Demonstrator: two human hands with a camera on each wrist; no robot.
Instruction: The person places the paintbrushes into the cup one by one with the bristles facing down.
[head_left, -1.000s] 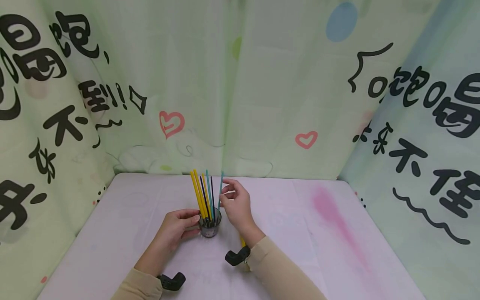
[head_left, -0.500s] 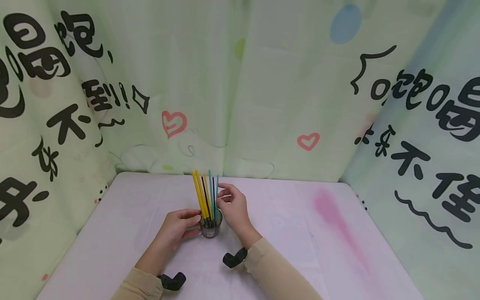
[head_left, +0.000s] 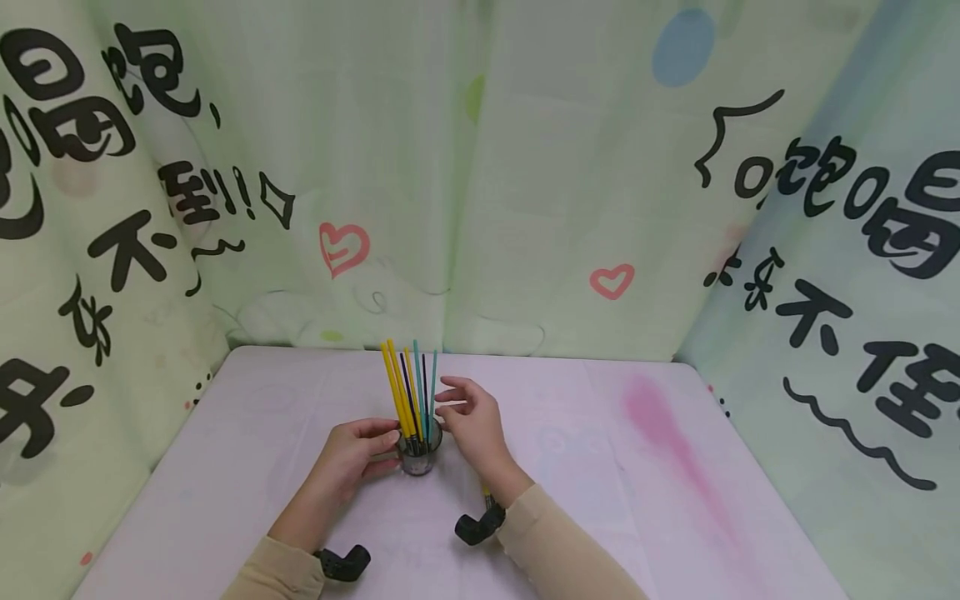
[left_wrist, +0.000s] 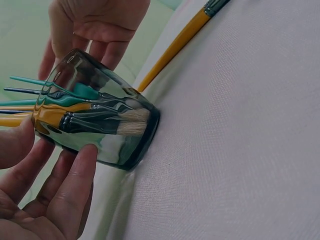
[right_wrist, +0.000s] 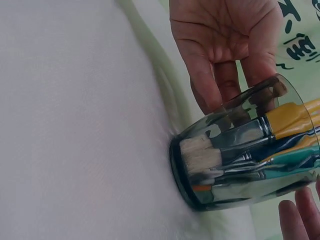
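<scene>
A smoky glass cup (head_left: pixel 417 461) stands upright on the table, holding several paintbrushes (head_left: pixel 408 392) with bristles down and yellow, dark and teal handles up. My left hand (head_left: pixel 360 454) holds the cup from the left, thumb near the rim and fingers along its side. On the other side, my right hand (head_left: pixel 474 421) is beside the rim and a thin teal-handled brush (head_left: pixel 433 379), its fingers loosely bent and pinching nothing. Bristle heads (right_wrist: pixel 200 155) show through the glass in the right wrist view.
Another yellow-handled paintbrush (left_wrist: pixel 180 42) lies on the table, mostly hidden under my right wrist in the head view. A pale cloth (head_left: pixel 585 483) with a pink streak covers the table. Printed curtains (head_left: pixel 540 208) hang around the back and sides.
The thin teal brush in my right fingers has moved left to stand with the others in the cup. My right hand has let go and shifted slightly right. My left hand stays on the cup.
</scene>
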